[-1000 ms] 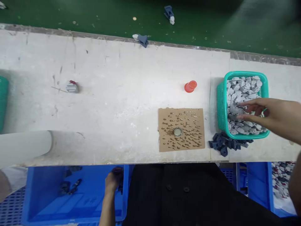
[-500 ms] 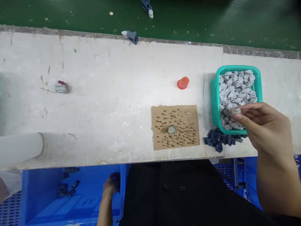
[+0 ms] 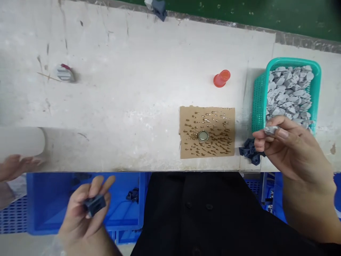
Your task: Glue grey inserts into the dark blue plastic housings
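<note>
My left hand (image 3: 86, 209) is over the blue bin, fingers curled round a dark blue plastic piece (image 3: 95, 204). At the right, my right hand (image 3: 298, 147) pinches a small light grey piece (image 3: 270, 130) between thumb and fingers, over the front edge of the green basket (image 3: 259, 103). That basket holds many light grey pieces (image 3: 290, 92). Several dark blue pieces (image 3: 250, 151) lie on the table by its front left corner, partly behind the hand. A brown cardboard sheet (image 3: 207, 149) with many drops on it carries a round metal-rimmed disc (image 3: 203, 136).
An orange cup (image 3: 221, 78) stands behind the cardboard. At the left are a grey striped object (image 3: 64, 73) with a thin stick and a white rounded object (image 3: 21, 142). Another person's hand (image 3: 18, 165) shows at the far left. The blue bin (image 3: 125, 217) sits below the table edge.
My left hand has come up and left out of the bin, now with a dark blue piece in view. My right hand has turned the grey piece. The whole view has shifted.
</note>
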The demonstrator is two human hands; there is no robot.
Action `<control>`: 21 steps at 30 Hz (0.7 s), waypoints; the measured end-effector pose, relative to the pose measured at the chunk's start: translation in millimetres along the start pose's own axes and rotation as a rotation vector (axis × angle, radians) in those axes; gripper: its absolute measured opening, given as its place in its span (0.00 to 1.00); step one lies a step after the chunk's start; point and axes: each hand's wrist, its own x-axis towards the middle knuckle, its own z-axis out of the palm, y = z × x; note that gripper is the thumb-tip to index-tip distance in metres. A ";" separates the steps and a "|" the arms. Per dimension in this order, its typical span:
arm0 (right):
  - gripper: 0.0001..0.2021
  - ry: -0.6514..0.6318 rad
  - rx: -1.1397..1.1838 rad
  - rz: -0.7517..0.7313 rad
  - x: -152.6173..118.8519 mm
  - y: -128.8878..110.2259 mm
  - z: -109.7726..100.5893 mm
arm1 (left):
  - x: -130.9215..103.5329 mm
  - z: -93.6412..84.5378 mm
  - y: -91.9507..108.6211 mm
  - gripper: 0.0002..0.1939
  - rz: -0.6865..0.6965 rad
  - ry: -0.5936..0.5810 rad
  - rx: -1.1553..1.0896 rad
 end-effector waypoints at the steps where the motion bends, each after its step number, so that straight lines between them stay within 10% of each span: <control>1: 0.10 -0.006 -0.006 0.002 -1.1 0.0 3.5 | -4.3 20.7 -4.5 0.21 0.004 -0.035 -0.104; 6: 0.10 -0.015 -0.080 -0.033 -8.4 3.8 21.6 | -21.2 116.0 -26.9 0.27 -0.200 -0.383 -0.255; 10: 0.08 0.122 -0.316 -0.166 -14.7 15.7 35.7 | -31.1 157.0 -36.5 0.15 -0.314 -0.647 -0.290; 14: 0.11 0.172 -0.930 -0.554 -10.8 33.0 42.3 | -34.0 167.6 -44.1 0.10 -0.413 -0.736 -0.415; 21: 0.09 -0.017 -1.091 -0.795 4.7 44.8 52.2 | -30.7 157.2 -50.1 0.11 -0.452 -0.715 -0.474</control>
